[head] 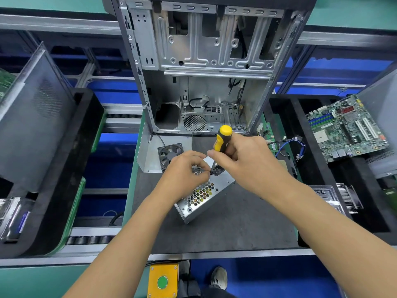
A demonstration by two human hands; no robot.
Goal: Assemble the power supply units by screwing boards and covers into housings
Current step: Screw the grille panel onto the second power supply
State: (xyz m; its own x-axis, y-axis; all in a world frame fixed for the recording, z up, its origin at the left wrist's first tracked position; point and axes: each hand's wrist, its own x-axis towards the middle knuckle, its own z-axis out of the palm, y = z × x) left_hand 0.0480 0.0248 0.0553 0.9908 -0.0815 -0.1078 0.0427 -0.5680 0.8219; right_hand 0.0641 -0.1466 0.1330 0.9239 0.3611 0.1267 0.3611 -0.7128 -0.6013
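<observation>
Yellow and black plastic marks the handle of the screwdriver (222, 138) that the right hand (247, 162) grips in a closed fist, shaft angled down towards the top corner of the small silver sheet-metal power supply housing with its honeycomb-perforated cover (204, 193). That housing lies skewed on the dark grey work mat (236, 222), its long axis running from about one o'clock to seven o'clock, right in the middle of the head view. The left hand (184, 173) is curled at the housing's upper end, fingertips pinched together just beside the shaft's lower end; I cannot tell whether a screw sits between them, since the tip itself is hidden. My guess is that a cover screw is being started. To do it well, I would keep the driver in line with the hole and not leaning, let the left fingers steady the tip until the thread bites, and press the housing flat so it does not swivel on the mat. At eleven o'clock from the hands a small black cooling fan (170, 154) rests against a bent metal plate; at twelve o'clock stands a big open grey steel computer case (206, 61); at three o'clock a green motherboard (345, 127) lies in a black foam tray (318, 168). A yellow box with a green button (162, 281) sits at six o'clock.
</observation>
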